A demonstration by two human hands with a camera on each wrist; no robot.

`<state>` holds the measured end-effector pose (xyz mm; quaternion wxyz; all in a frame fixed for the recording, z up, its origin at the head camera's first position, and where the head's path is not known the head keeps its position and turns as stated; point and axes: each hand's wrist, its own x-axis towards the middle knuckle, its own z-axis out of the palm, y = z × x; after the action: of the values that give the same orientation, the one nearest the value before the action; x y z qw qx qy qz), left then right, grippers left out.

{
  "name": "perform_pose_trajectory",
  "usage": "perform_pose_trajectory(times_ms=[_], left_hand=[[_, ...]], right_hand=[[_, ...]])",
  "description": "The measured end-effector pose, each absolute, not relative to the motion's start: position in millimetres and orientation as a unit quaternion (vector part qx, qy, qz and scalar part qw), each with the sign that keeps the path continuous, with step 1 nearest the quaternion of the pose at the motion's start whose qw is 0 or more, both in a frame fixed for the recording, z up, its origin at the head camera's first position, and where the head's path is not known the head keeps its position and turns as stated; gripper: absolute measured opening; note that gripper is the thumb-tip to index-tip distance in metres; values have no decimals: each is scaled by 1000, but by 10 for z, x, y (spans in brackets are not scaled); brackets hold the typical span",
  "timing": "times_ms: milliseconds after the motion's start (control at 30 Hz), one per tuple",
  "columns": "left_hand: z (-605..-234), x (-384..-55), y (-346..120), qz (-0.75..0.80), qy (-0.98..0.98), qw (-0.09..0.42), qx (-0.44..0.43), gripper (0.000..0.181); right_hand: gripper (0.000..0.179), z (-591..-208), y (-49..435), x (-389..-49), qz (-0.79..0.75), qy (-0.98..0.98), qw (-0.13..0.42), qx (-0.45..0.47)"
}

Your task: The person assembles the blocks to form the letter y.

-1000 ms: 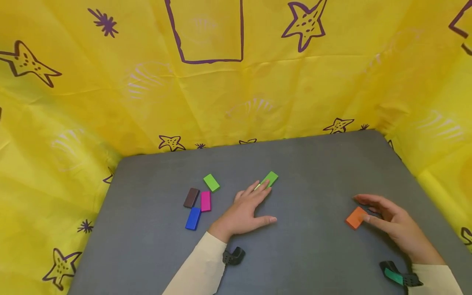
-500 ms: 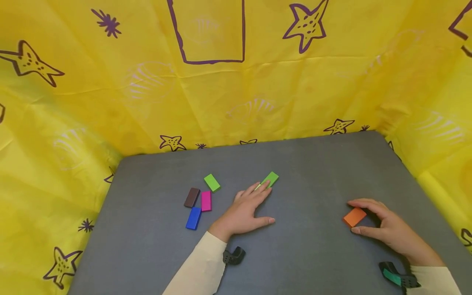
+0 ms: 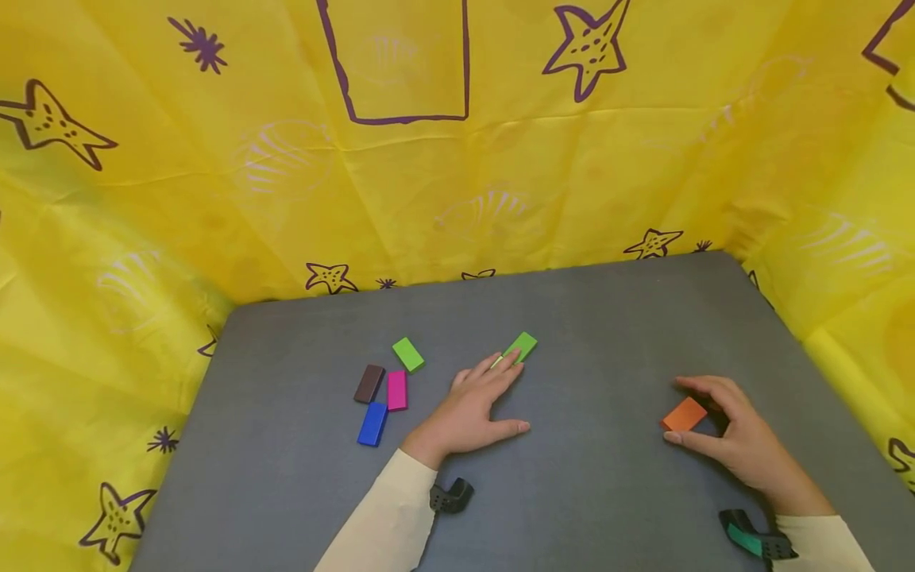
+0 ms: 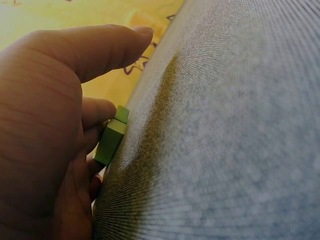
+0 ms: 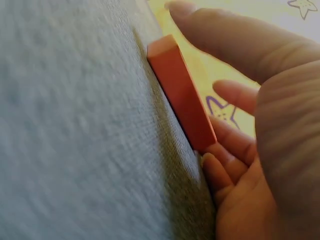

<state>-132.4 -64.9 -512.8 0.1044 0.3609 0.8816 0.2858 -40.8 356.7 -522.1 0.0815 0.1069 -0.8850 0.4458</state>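
My left hand point(image 3: 475, 405) lies low over the table with its fingers extended and its thumb out to the side. Its fingertips rest at a pair of green blocks, the farther one point(image 3: 522, 345) showing beyond them. In the left wrist view, a green block point(image 4: 110, 141) stands against the fingers, end to end with the other. To the right, my right hand point(image 3: 743, 437) curves loosely around an orange rectangular block point(image 3: 684, 415) lying on the table. Thumb and forefinger stand apart on either side. In the right wrist view, the lower fingers touch one end of the orange block point(image 5: 182, 95).
Left of the left hand lie a green block point(image 3: 408, 355), a dark brown block point(image 3: 369, 384), a pink block point(image 3: 397, 390) and a blue block point(image 3: 373, 423), grouped closely. The grey table point(image 3: 286, 492) is bordered by a yellow patterned cloth point(image 3: 400, 206) behind and at the sides.
The orange block has turned and shifted slightly left. My right hand has moved left, its thumb going from over the block to the near side. My left hand has stayed put.
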Motion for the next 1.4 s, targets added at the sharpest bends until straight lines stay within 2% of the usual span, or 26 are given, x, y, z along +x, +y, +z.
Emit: perform_pose_trajectory(times_ms=[200,400,700,1067,1400], left_hand=[[-5129,-1327,-659,284,881,107,362,89],[-5121,-1319,-661,283,881,104,364,89],[-5113,-1318,-667,282,883,111,360,89],[-5120,-1328,-677,288,879,118,361,90],[-5119,-1329,-679,286,880,116,362,91]], right_hand=[[78,-5227,3492,-379,420,-897,107,83],[81,-5211,3482,-324,417,-901,102,64],[70,-5195,3481,-311,387,-916,104,32],[70,-5192,3420,-384,418,-896,149,12],[70,-5128,3343,-444,418,-900,126,-8]])
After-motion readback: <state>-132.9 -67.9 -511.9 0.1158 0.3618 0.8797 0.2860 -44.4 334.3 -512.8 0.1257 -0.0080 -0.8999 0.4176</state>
